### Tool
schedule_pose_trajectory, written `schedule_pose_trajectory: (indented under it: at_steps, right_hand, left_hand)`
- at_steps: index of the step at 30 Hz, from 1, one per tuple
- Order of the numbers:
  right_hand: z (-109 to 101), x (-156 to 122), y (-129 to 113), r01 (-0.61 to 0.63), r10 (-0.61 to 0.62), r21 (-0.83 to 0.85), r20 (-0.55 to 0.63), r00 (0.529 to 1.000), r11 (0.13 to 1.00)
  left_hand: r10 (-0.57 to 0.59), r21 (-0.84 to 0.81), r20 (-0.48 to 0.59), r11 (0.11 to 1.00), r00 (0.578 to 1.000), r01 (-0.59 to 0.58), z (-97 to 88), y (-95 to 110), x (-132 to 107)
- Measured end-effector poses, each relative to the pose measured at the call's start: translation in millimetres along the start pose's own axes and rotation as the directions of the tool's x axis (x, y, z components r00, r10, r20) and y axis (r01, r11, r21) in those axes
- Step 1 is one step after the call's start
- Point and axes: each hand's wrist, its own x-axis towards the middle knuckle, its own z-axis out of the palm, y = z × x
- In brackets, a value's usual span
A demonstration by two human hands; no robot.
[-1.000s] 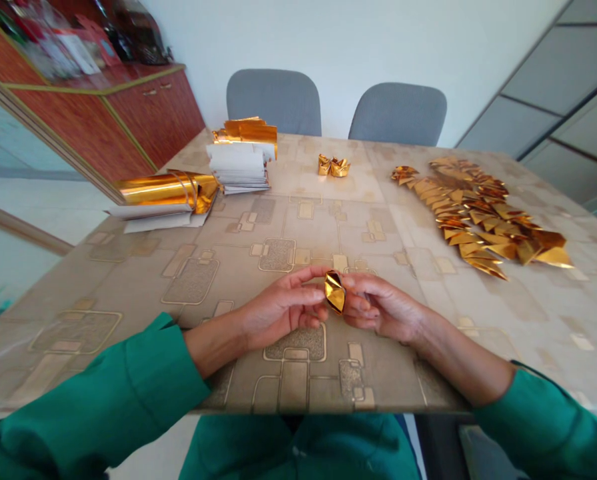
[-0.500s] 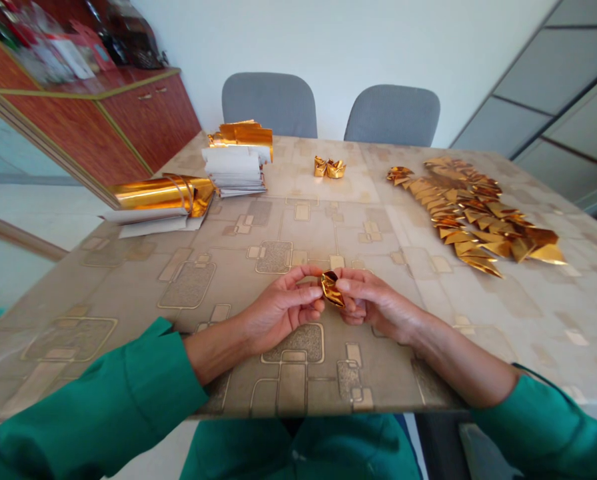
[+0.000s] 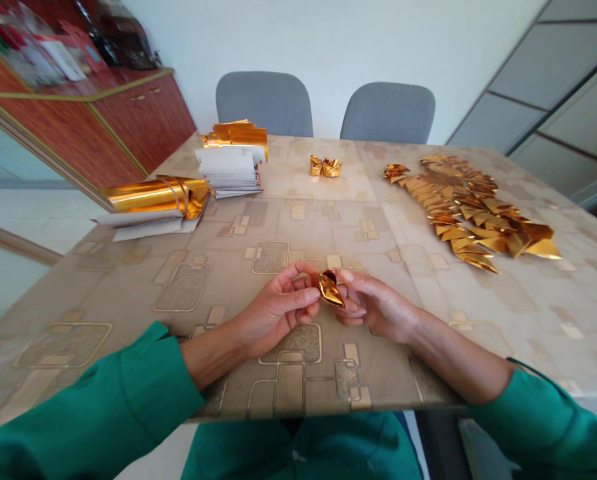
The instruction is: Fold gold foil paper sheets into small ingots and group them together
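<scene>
A small piece of folded gold foil paper (image 3: 330, 291) is held in front of me, above the near part of the table. My left hand (image 3: 281, 303) pinches its left edge between thumb and fingers. On the other side, my right hand (image 3: 378, 300) is closed on the right edge, its thumb by the upper rim and its fingers partly hidden behind the foil. Two finished-looking folded gold paper shapes (image 3: 325, 167) stand beyond the hands. To the right lies a spread of flat, pointed gold paper folds (image 3: 471, 213).
A patterned cloth covers the table (image 3: 228, 267). At the left are a banded gold paper roll (image 3: 148, 195) and a stack of white-backed sheets (image 3: 228, 170). Two grey chairs (image 3: 263, 100) stand at the far edge, and a reddish wooden cabinet (image 3: 138, 120) is behind on the left.
My right thumb has shifted up from the front of the folded paper towards its rim. The left hand keeps its pinch. The whole view has shifted slightly.
</scene>
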Motion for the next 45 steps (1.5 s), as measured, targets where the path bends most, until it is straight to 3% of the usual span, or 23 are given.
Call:
schedule_pose_trajectory:
  at_steps: [3,7,16,23,27,31,34,39,45]
  right_hand:
    - [-1,0,1,0.000,-0.003,0.107,0.030,1.000,0.994]
    - [0,3,4,-0.054,0.048,0.105,0.064,0.997,0.993]
    - [-2,6,8,0.020,-0.014,0.236,-0.028,1.000,0.972]
    - [0,5,5,0.031,-0.026,0.289,-0.022,0.999,0.957]
    - [0,3,3,0.021,-0.022,0.268,-0.001,1.000,0.963]
    - [-4,1,1,-0.056,0.048,0.238,0.037,0.998,0.970]
    - [-4,1,1,-0.106,0.104,0.163,0.026,0.994,0.981]
    - [0,1,1,-0.119,0.118,0.051,0.014,0.993,0.992]
    - [-2,1,1,-0.159,0.159,0.039,0.000,0.987,0.987]
  left_hand:
    - [0.122,-0.022,-0.023,0.992,0.992,-0.122,0.2,2,0]
    - [0.238,0.033,-0.039,0.971,0.971,-0.236,1.0,3,1]
    - [0.308,0.295,-0.007,0.910,0.951,-0.292,-3.9,-3,3]
    - [0.322,0.233,0.094,0.913,0.942,-0.335,-3.0,-5,3]
    - [0.229,0.154,0.137,0.956,0.964,-0.249,-1.1,-3,0]
    - [0.051,0.102,0.090,0.993,0.995,-0.060,-2.7,1,-2]
    - [-0.042,0.163,0.044,0.986,0.998,0.035,-2.0,2,-3]
    - [-0.062,0.287,-0.026,0.955,0.998,0.067,4.2,-1,-4]
    - [-0.052,0.269,-0.074,0.960,0.996,0.071,7.0,0,-4]
